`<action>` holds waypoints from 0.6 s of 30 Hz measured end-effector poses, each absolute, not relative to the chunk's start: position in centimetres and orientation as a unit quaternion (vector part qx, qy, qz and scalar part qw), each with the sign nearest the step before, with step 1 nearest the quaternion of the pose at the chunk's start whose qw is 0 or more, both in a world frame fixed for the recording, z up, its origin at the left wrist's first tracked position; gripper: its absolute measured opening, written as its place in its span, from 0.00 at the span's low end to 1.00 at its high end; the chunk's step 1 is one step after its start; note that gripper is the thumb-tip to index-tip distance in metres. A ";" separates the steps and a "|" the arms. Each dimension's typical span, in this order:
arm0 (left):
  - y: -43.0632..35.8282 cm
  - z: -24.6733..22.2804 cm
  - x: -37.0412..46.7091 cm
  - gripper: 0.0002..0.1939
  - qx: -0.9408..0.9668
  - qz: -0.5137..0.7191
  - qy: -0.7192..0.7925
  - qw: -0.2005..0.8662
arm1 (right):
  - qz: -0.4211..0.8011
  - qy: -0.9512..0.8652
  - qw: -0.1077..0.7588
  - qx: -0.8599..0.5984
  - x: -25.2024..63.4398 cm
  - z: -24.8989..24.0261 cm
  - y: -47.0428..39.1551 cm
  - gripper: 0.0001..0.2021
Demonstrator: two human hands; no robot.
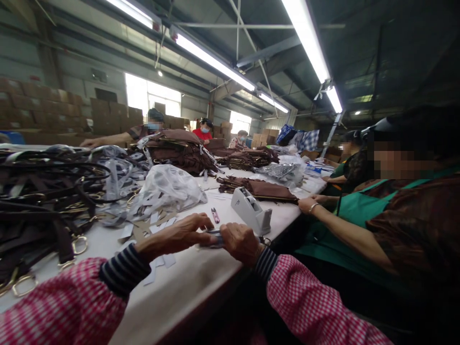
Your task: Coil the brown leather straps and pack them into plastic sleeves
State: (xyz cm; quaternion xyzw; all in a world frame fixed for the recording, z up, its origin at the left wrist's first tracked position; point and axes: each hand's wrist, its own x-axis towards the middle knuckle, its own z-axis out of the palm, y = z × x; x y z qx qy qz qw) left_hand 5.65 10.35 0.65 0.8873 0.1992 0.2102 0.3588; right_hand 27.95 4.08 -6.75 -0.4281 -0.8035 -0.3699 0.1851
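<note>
My left hand point(179, 235) and my right hand point(240, 242) meet over the near edge of the white table point(194, 282). Both pinch a small dark strap piece point(214, 238) stretched between them; part of it is hidden by my fingers. A metal ring point(265, 241) shows just past my right wrist. Loose white paper strips point(161, 225) lie under and behind my left hand. My sleeves are red checked with striped cuffs.
A heap of brown straps with gold buckles point(43, 201) fills the left. A clear plastic bag point(168, 188), small pink snips point(215, 215) and a white tape dispenser point(251, 209) lie ahead. A person in green point(359, 225) sits right. Brown bags point(179, 151) are piled farther back.
</note>
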 end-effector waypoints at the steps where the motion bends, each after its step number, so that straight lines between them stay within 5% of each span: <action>1: 10.4 -0.3 5.6 0.17 0.898 0.208 0.190 0.338 | -0.371 -0.809 0.169 -0.423 27.9 -7.0 4.1 0.10; 5: 9.0 -4.0 4.9 0.10 0.931 0.246 0.123 0.238 | -0.264 -0.852 0.112 -0.439 27.8 -6.8 2.0 0.09; 10: 7.5 -5.0 4.7 0.01 0.944 0.237 0.109 0.202 | 0.042 -0.872 0.126 -0.471 29.5 -4.1 -1.0 0.30; 13: 7.6 -4.0 5.1 0.05 0.955 0.197 0.132 0.179 | 0.190 -0.845 0.162 -0.473 30.6 -2.8 -1.1 0.34; 18: 8.0 -3.0 5.4 0.08 0.979 0.118 0.125 0.113 | 0.192 -0.830 0.146 -0.503 30.7 -2.4 -1.1 0.30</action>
